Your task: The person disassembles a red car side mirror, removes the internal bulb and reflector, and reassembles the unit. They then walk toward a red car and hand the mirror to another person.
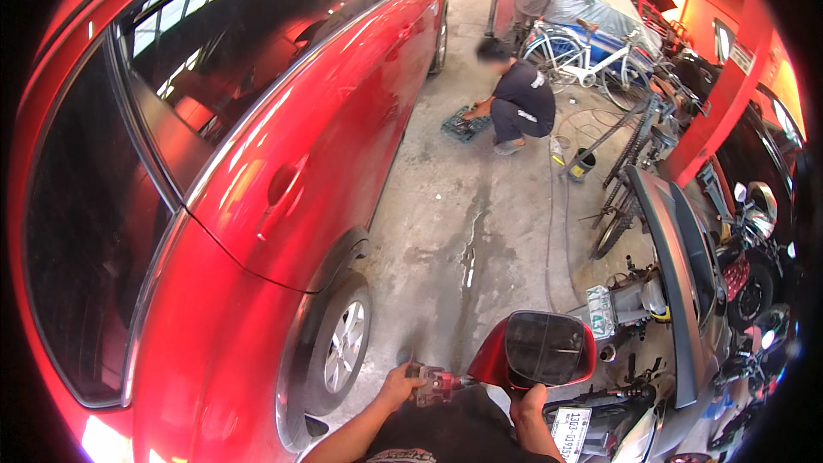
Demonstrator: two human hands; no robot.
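Observation:
A red cordless drill [439, 386] is in my left hand [400, 386], whose fingers are wrapped round it. Its tip points right, close to a red car side mirror [549, 350]; whether the two touch I cannot tell. My right hand [528, 403] grips that mirror from below, the thumb against its lower edge. The dark mirror glass faces up towards me. Both things are in front of my body, low in the view.
A red car [334, 120] runs along the left, its wheel [345, 339] near my left arm. Ahead, a person [519, 99] squats by a green tool case [465, 124]. Motorcycles [630, 300], bicycles [591, 64] and a red post [720, 111] stand on the right. A cable [553, 206] lies on the concrete floor.

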